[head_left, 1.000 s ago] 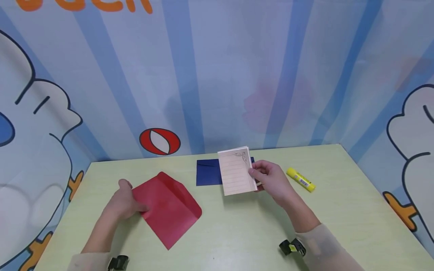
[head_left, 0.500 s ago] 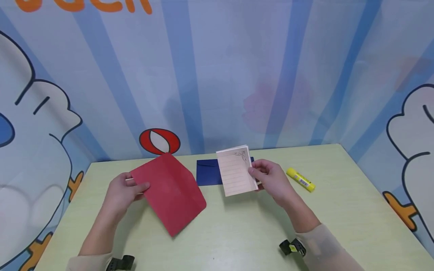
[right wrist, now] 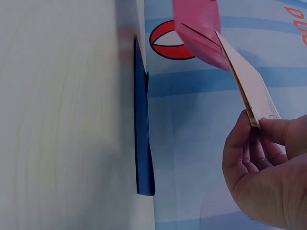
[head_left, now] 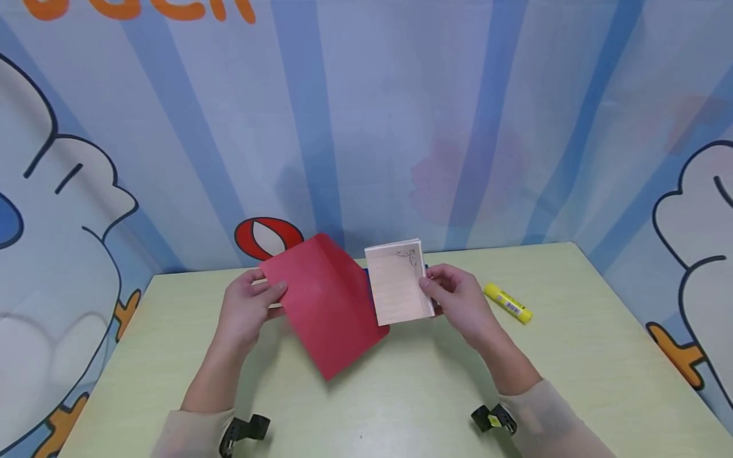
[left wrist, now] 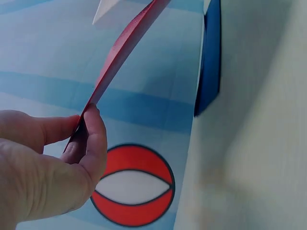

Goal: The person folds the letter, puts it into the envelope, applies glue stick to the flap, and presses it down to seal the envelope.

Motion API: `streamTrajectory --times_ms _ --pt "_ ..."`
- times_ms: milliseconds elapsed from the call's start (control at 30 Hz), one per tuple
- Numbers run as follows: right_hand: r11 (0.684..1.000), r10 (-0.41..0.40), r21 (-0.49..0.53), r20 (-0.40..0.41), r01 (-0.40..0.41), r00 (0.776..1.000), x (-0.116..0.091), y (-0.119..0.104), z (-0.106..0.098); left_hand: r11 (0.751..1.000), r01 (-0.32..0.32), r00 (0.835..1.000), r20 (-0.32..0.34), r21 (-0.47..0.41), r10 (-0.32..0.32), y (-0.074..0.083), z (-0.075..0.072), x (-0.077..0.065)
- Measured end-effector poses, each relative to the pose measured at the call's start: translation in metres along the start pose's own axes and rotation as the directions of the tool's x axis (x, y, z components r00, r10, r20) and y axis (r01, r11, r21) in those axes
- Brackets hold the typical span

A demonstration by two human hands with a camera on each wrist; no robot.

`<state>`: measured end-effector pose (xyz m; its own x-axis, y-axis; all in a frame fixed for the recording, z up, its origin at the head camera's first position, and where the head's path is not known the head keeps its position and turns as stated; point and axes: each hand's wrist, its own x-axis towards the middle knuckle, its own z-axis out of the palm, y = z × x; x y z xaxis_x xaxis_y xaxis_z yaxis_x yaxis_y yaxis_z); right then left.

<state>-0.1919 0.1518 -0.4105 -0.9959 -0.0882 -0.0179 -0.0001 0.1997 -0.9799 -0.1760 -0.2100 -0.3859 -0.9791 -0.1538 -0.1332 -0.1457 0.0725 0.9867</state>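
My left hand (head_left: 246, 312) pinches the left corner of a red envelope (head_left: 326, 305) between thumb and fingers, holding it tilted above the table. In the left wrist view the envelope (left wrist: 115, 60) shows edge-on. My right hand (head_left: 458, 299) pinches the right edge of a folded, lined cream sheet of paper (head_left: 397, 283) with a scroll ornament in one corner. The sheet's left edge overlaps the envelope's flap side in the head view. In the right wrist view the folded sheet (right wrist: 249, 81) stands close to the red envelope (right wrist: 199, 28); whether they touch I cannot tell.
A dark blue envelope (right wrist: 142, 124) lies on the table (head_left: 412, 394) behind the held papers, mostly hidden in the head view. To the right of my right hand lies a yellow glue stick (head_left: 508, 303). A printed backdrop (head_left: 389, 127) rises behind the table.
My left hand has lifted the red envelope off the table and carried it right, up to the folded sheet. My right hand has stayed nearly in place, the sheet rising slightly.
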Motion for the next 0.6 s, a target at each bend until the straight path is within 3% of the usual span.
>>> streamTrajectory --times_ms 167,367,600 --pt "0.995 -0.092 -0.046 -0.083 0.089 0.992 0.000 -0.001 0.001 0.999 -0.026 0.999 0.027 -0.041 0.027 0.005 0.022 0.003" --pt "0.975 -0.190 -0.155 -0.206 0.160 0.960 -0.001 -0.002 0.002 0.996 -0.021 0.999 0.040 -0.090 0.025 0.008 0.036 0.006" --pt "0.984 -0.140 -0.132 -0.191 0.116 0.972 0.003 0.001 0.000 0.989 0.000 0.998 0.060 -0.146 0.009 0.007 0.046 0.010"
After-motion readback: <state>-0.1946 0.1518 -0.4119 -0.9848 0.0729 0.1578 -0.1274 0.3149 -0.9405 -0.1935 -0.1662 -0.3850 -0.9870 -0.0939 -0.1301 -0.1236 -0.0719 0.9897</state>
